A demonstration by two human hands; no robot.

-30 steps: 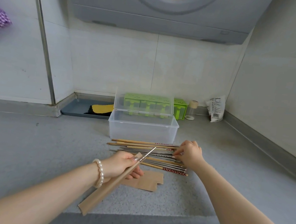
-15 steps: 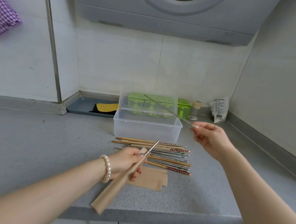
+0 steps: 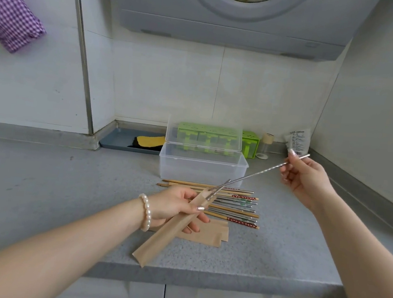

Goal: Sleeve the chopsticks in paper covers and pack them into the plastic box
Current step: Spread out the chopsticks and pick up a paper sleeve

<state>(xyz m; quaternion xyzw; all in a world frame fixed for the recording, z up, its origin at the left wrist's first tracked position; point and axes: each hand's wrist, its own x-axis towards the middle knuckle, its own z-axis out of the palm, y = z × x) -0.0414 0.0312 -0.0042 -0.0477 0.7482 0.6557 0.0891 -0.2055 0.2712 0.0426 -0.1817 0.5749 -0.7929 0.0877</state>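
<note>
Left hand point(image 3: 172, 204) grips a paper sleeve point(image 3: 172, 229) hiding most of one chopstick; right hand point(image 3: 306, 177) pinches a metal chopstick point(image 3: 256, 174) by its far end, tip at the sleeve's mouth.

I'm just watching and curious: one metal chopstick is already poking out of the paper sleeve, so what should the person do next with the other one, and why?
Probably slide the metal chopstick down into the paper sleeve. The right hand pinches its far end, its tip already sits at the sleeve's open mouth beside the first one, and the left hand holds the sleeve angled toward it.
</note>
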